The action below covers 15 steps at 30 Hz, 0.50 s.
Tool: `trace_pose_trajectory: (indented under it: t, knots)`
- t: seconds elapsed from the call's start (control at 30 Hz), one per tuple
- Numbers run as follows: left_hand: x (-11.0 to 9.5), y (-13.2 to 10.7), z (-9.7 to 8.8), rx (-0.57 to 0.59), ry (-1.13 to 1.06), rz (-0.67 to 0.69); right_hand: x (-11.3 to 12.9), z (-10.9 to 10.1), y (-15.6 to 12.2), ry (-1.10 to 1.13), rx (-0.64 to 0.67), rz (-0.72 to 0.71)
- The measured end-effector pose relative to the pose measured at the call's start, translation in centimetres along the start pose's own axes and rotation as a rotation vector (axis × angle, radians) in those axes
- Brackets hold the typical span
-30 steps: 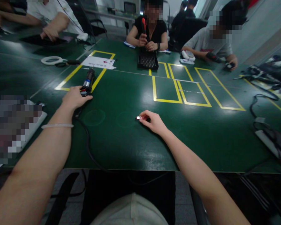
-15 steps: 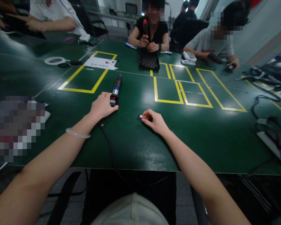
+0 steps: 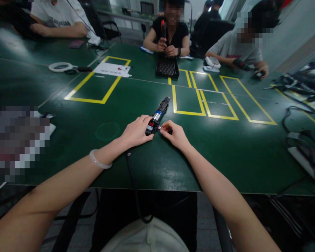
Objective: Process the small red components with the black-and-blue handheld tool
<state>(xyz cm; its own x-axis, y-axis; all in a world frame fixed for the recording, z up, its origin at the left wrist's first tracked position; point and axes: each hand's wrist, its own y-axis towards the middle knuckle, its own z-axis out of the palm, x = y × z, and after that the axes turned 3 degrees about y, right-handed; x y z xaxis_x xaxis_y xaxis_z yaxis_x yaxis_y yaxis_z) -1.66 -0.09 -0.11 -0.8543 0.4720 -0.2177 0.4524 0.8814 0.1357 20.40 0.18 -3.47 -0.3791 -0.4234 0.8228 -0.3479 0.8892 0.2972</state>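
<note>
My left hand (image 3: 137,131) is closed around the rear of an electric screwdriver (image 3: 159,114) whose inner parts are exposed, with a silver and blue middle. Its dark tip points away from me and to the right, and its lower end is partly hidden by my fingers. From below my left hand a black cord (image 3: 131,171) runs over the table edge. Between thumb and fingertips, my right hand (image 3: 176,133) pinches a small red-and-white part (image 3: 160,128). That part is right beside the screwdriver's rear end; whether they touch I cannot tell.
Yellow tape rectangles (image 3: 189,113) mark the green table (image 3: 225,150). Across it, a co-worker holds a red-and-black tool above a black tray (image 3: 167,68). A white ring-shaped item (image 3: 60,67) and a paper sheet (image 3: 111,69) lie far left; cables (image 3: 291,115) are at right.
My left hand has brought the screwdriver to the right and nearer, turning its tip rightward, up to the small part. My right hand has barely moved.
</note>
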Motion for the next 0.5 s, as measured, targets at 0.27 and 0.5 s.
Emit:
trace_pose_trajectory:
  t: [0.27,0.5]
  knots:
    - [-0.76,-0.25,0.23,0.019,-0.044,0.059,-0.09,0.06,0.21,-0.140,0.066,0.006]
    - [-0.76,-0.30,0.30,0.013,-0.012,0.071,-0.23,0.41,0.21,-0.030,0.074,0.021]
